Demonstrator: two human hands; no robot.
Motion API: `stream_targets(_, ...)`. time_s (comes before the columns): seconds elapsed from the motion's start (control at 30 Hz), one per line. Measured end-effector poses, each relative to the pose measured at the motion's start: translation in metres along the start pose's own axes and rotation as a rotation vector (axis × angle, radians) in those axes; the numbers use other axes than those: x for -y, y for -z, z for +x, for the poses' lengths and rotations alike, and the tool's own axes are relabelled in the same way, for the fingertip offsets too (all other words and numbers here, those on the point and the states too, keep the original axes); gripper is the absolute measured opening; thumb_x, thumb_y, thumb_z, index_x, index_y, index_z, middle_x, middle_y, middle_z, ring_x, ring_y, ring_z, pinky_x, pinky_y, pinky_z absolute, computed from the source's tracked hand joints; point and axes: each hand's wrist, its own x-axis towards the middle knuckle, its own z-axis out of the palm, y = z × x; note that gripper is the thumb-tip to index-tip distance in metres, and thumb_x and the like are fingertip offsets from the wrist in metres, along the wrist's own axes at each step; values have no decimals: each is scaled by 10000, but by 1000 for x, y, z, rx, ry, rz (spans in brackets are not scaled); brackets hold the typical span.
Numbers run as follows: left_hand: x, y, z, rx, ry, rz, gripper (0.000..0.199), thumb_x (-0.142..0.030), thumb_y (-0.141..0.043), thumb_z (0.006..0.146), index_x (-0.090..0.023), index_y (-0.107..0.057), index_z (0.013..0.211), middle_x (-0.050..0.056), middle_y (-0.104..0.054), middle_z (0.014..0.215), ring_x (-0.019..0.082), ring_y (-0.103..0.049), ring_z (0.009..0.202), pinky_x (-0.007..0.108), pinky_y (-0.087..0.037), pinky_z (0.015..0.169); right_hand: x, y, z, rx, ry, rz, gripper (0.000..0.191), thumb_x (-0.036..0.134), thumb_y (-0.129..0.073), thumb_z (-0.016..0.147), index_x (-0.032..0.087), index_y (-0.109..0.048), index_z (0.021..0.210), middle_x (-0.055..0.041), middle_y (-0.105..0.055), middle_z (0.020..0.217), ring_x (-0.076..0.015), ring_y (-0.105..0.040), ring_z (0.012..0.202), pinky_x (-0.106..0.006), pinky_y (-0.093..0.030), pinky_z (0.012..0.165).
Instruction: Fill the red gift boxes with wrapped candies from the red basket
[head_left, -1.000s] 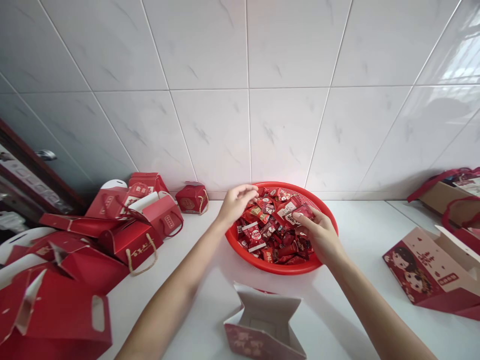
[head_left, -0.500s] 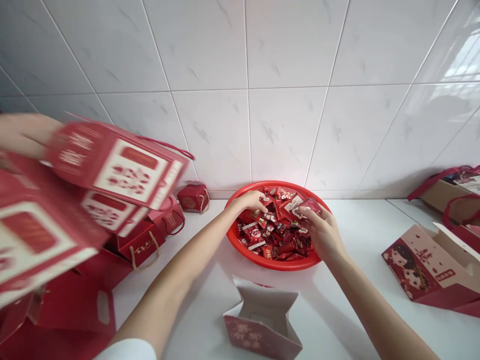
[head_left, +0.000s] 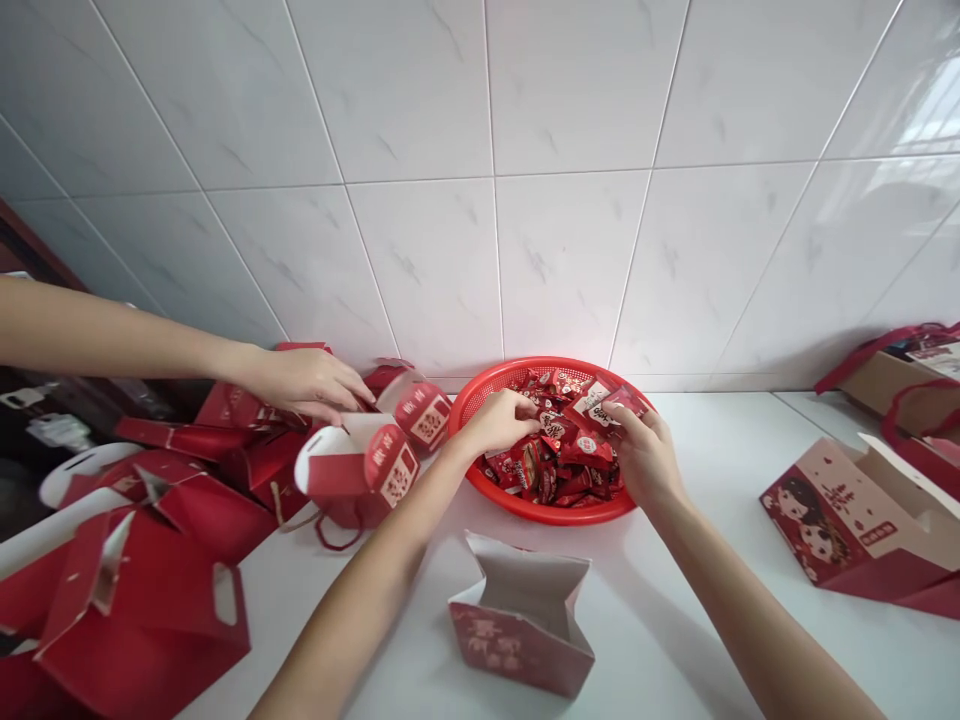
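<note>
A red plastic basket (head_left: 551,514) heaped with red-wrapped candies (head_left: 585,450) stands by the wall. My left hand (head_left: 504,420) is in its left side, thumb and fingertips closed at a red wrapper. At the right rim, my right hand (head_left: 646,440) pinches flat candy packets (head_left: 600,403), one pale with dark print and one red. In front of the basket, between my forearms, an open paper box (head_left: 517,640) stands upright with its pale inside showing.
Another person's hand (head_left: 307,382) reaches in from the left over small red gift boxes (head_left: 349,470). Larger red boxes (head_left: 150,600) crowd the left. On the right lies an open printed box (head_left: 862,520) with a carton (head_left: 885,390) behind it. A tiled wall (head_left: 570,260) closes the back.
The other person has put down the red boxes left of the basket and their hand now rests over them. My left hand has shifted slightly in the candies; my right still holds packets.
</note>
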Motion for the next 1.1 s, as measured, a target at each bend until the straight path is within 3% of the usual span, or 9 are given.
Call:
stream_targets(0.17,-3,4,-11,-92,4,-144,276,-458,-717,766,-192,-711,692,13,-702,707,189,-619,702,307,-486,697,0,0,1,12,-29,-4,174,328,-846,674,213,-735,741,-34,-758,774,-228,-708,742,-353,-604,672)
stream_targets(0.37,1,2,-15,-127,16,-312,434,-622,-689,786,-190,-654,798,25,-706,784,202,-670,759,322,-545,737,1,0,1,29,-12,-43,203,351,-836,661,215,-737,773,-38,-762,807,-240,-710,795,-357,-585,683)
stream_targets(0.57,7,0,-13,-169,4,-264,458,-655,-637,816,-198,-635,799,8,-665,781,194,-630,793,305,-511,770,2,0,1,41,-37,-53,213,355,-850,648,221,-724,755,-25,-750,784,-225,-700,766,-342,-567,658)
stream_targets(0.8,13,17,-13,-199,39,57,273,-465,-598,887,-214,-686,822,13,-684,762,210,-611,727,313,-455,738,3,-1,0,32,-68,-11,196,357,-840,666,220,-727,750,-28,-762,779,-235,-721,751,-349,-593,651)
stream_targets(0.93,14,26,-15,-168,121,291,122,-274,-690,825,-232,-763,912,26,-710,685,270,-678,745,340,-474,772,3,-1,0,8,-55,-2,185,347,-829,667,227,-721,759,-37,-769,765,-274,-742,766,-382,-617,640)
stream_targets(1.1,13,28,-8,-113,167,494,279,-137,-651,825,-228,-799,1044,111,-799,1083,331,-712,1082,371,-507,903,3,-1,1,-7,-55,32,197,338,-850,637,211,-725,722,-29,-771,761,-236,-729,713,-344,-617,611)
